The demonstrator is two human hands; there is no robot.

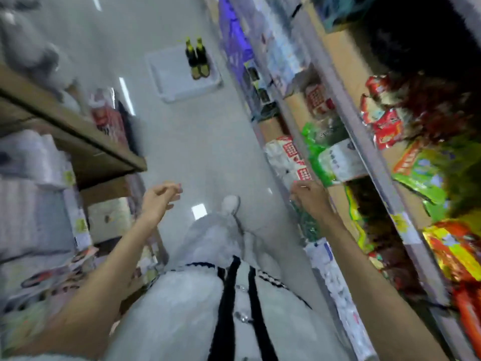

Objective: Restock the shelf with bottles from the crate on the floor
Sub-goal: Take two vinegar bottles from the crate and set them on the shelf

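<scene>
While everything looks blurry, no label readable. Two dark bottles [197,58] standing in white crate [182,76], upper middle. Left hand [158,199] and right hand [307,195] empty, fingers loosely curled, lower down.

Pale clothing [182,308], apparently dark-striped.

A pale, glossy floor aisle [197,142] runs open between a tan wooden shelf unit [86,142] on the left and a long shelf rack [338,105] crowded with bright snack packets on the right. Far ahead, a white plastic crate [179,82] sits across the aisle holding two dark yellow-capped bottles [197,59], with bare floor left of it.
</scene>
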